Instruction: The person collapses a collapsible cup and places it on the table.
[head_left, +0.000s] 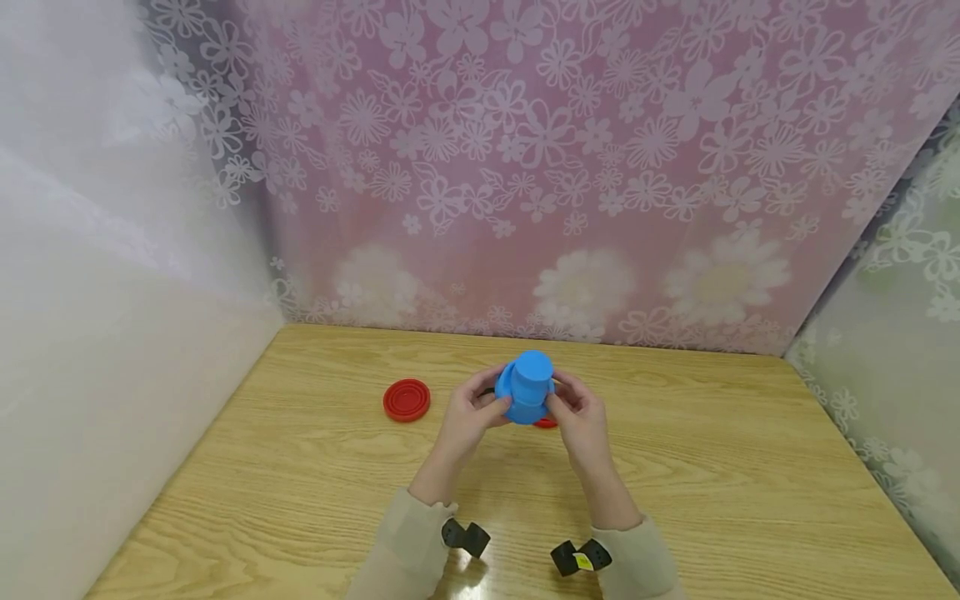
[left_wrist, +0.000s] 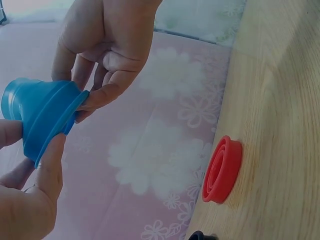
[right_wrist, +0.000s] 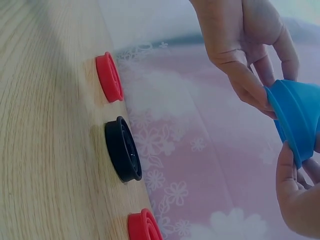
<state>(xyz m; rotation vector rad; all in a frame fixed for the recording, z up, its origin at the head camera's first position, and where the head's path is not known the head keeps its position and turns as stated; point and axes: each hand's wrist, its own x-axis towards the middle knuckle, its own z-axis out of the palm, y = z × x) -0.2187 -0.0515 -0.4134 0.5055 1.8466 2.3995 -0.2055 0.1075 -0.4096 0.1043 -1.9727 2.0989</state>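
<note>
A blue collapsible cup (head_left: pixel 531 379) is held above the table between both hands. Its closed narrow end points up and its wide rim faces down. In the wrist views its stepped rings look partly drawn out, and the narrow part leans to one side. My left hand (head_left: pixel 467 415) pinches the rim on the left, thumb on the near side. On the opposite side my right hand (head_left: pixel 585 423) grips the rim between thumb and fingers. The left wrist view shows the cup (left_wrist: pixel 47 112) side-on; the inside of the cup is hidden.
On the wooden table (head_left: pixel 315 492) lies a flat red ringed disc (head_left: pixel 407 400) to the left. A black ringed disc (right_wrist: pixel 123 149) sits in the middle, mostly behind my left hand. Another red disc (left_wrist: pixel 223 170) lies beyond the cup. Flowered sheets (head_left: pixel 525 167) enclose the table.
</note>
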